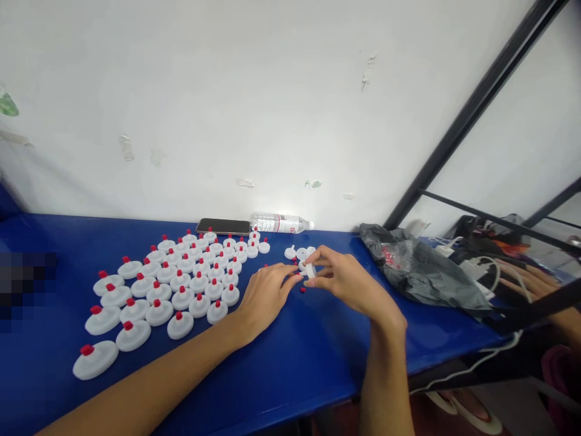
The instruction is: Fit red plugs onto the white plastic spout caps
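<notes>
My right hand (340,275) pinches a white plastic lid (310,270) by its rim, tilted on its side with its nozzle towards the left. Against that nozzle, my left hand (267,292) holds its thumb and forefinger together; a speck of red shows at the fingertips, apparently a small red cap, mostly hidden. Behind the hands lie several loose white lids (290,252) with bare nozzles. A loose red cap (302,290) rests on the blue table just below my fingers. To the left stand rows of white lids (183,298), each with a red cap on its nozzle.
A phone (223,226) and a clear plastic bottle (280,223) lie along the wall. On the right, a dark plastic bag (413,272) holds red pieces. Beyond it are white cables, a black metal frame (467,109) and another person's hand (529,281).
</notes>
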The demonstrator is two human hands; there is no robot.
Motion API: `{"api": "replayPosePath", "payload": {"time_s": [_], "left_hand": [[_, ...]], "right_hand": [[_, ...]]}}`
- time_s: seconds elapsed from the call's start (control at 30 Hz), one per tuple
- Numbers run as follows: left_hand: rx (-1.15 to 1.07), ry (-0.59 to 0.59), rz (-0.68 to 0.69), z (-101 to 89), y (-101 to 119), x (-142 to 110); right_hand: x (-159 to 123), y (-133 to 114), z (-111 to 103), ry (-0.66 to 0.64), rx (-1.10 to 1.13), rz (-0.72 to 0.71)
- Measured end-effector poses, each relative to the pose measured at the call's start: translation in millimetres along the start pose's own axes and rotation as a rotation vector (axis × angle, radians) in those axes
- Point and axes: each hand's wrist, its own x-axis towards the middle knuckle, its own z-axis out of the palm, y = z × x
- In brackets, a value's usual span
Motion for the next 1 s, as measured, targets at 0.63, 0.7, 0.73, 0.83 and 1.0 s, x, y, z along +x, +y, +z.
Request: {"api": "replayPosePath", "payload": {"time_s": [0.63, 0.7, 0.73, 0.83, 1.0], "left_hand": [[-0.155, 0.059, 0.105, -3.5, 1, -5], [-0.180, 0.090, 0.069, -3.5, 2, -3], [-0.194, 0.106, 0.048, -3.3, 4, -2], [-0.212, 0.151, -0.010, -2.3, 8, 1], [-0.130, 0.147, -0.051, -1.9, 12, 1]], "right_hand": [[0, -8, -1, 0.056, -0.002, -0.130], [2, -10, 3, 0.080, -0.041, -0.105], [3, -11, 5, 0.084, -0.070, -0.094], [6, -10, 9, 0.047, -0.168, -0.065], [6, -1, 3, 0.041, -0.263, -0.037]]}}
